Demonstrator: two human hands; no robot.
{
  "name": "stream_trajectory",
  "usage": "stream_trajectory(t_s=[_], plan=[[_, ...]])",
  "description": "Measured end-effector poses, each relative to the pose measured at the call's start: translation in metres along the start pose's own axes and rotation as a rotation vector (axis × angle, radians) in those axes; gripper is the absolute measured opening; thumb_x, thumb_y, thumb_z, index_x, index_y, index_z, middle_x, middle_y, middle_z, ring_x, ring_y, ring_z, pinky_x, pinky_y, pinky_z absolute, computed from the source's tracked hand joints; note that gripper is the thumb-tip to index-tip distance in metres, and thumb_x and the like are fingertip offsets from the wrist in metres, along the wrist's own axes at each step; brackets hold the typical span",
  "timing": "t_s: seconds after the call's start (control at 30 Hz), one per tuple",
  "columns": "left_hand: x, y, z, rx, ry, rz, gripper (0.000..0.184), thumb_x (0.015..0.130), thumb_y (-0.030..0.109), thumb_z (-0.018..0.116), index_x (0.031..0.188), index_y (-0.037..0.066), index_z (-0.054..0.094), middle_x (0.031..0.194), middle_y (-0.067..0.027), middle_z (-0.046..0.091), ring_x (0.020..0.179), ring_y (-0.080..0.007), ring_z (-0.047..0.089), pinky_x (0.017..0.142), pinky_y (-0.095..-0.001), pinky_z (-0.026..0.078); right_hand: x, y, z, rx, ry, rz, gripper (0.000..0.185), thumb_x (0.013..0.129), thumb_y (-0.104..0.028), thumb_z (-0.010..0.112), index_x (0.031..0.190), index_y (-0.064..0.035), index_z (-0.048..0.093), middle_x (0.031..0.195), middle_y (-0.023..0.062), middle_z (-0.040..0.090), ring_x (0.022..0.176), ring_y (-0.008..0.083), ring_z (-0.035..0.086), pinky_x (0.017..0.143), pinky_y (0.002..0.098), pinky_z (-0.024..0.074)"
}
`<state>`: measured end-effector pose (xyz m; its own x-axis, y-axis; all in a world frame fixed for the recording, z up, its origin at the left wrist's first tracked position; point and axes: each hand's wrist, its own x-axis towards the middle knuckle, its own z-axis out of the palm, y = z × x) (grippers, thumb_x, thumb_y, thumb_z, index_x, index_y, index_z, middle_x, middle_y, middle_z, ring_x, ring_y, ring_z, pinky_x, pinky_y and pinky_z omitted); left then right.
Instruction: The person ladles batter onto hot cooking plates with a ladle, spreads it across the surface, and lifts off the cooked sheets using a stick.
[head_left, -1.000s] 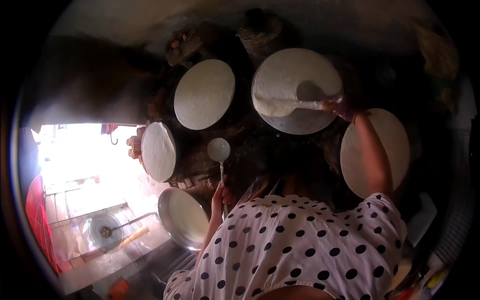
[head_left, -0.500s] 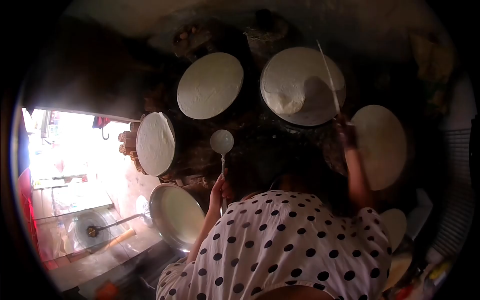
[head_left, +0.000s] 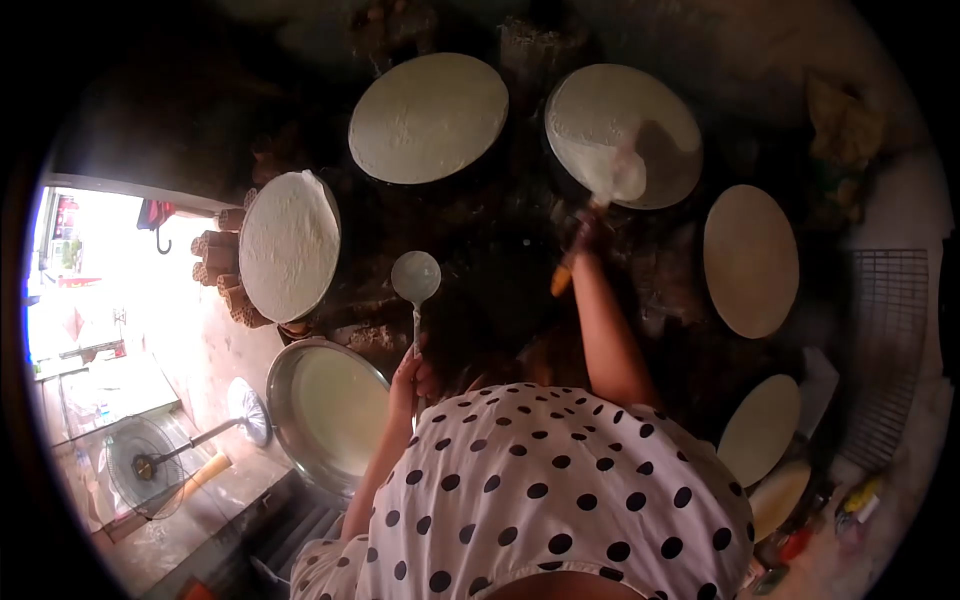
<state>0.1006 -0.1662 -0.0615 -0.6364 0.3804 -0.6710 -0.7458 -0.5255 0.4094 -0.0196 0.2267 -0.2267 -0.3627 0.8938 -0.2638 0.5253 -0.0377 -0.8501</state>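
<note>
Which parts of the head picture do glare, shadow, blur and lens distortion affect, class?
Head view: glare bleaches the area above the fan; deep shadow obscures the surface between the pale discs. Head view, too: the tool's pale end blurs beyond the right hand; the wide lens rounds the scene's borders into blackness.

The left hand (head_left: 412, 378) grips a long-handled ladle (head_left: 416, 277), its round bowl pointing away from the body. The right hand (head_left: 590, 238) holds a tool (head_left: 602, 196) whose orange handle end sticks out behind the fist; its far end is blurred, but it seems to meet the pale mound (head_left: 624, 174) on the far right pan (head_left: 675, 150). A pale layer covers the far left pan (head_left: 428, 118) and the near left pan (head_left: 290, 247). A wide metal basin (head_left: 285, 440) of pale liquid (head_left: 342, 410) sits just beside the left forearm. A fan (head_left: 146, 466) stands left of the basin, in bright light.
</note>
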Motion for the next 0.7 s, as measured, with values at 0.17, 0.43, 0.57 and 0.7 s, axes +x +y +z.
stream_trajectory(t_s=[0.17,0.43,0.57,0.7], plan=[[-0.008,0.010,-0.017,0.040,-0.023,-0.016,0.042,0.095,0.020,0.046,0.136,0.017,0.040,0.061,0.0044,0.035,0.043,-0.0078,0.033,0.042,-0.0216,0.031,-0.030,-0.045,0.027,0.293,-0.386,0.354,0.032,0.071,-0.035,0.066,0.072,-0.0036,0.064,0.066,0.0153,0.063,0.051,0.0301,0.061,0.047,0.0442,0.0463],[0.006,0.010,-0.015,-0.036,-0.063,-0.021,0.043,0.094,0.019,0.046,0.136,0.017,0.040,0.060,0.0038,0.035,0.042,-0.0075,0.033,0.040,-0.0239,0.033,0.025,0.008,-0.109,-0.174,-0.079,0.001,0.041,0.084,-0.041,0.057,0.075,-0.0022,0.066,0.062,0.0114,0.062,0.056,0.0268,0.062,0.049,0.0420,0.0456],[0.014,0.006,0.002,0.021,-0.090,-0.047,0.042,0.094,0.020,0.045,0.136,0.017,0.040,0.060,0.0040,0.035,0.042,-0.0074,0.032,0.040,-0.0232,0.033,0.044,-0.024,-0.088,-0.006,-0.033,0.311,0.051,0.080,-0.049,0.059,0.092,0.0005,0.068,0.079,0.0144,0.066,0.077,0.0297,0.064,0.070,0.0399,0.0496],[0.022,-0.004,0.020,0.023,-0.095,-0.103,0.040,0.095,0.019,0.044,0.135,0.017,0.041,0.061,0.0044,0.035,0.042,-0.0072,0.032,0.039,-0.0224,0.032,0.048,0.053,-0.047,-0.074,-0.383,0.224,0.040,0.080,-0.043,0.065,0.087,-0.0037,0.068,0.069,0.0065,0.064,0.062,0.0216,0.063,0.055,0.0386,0.0495]])
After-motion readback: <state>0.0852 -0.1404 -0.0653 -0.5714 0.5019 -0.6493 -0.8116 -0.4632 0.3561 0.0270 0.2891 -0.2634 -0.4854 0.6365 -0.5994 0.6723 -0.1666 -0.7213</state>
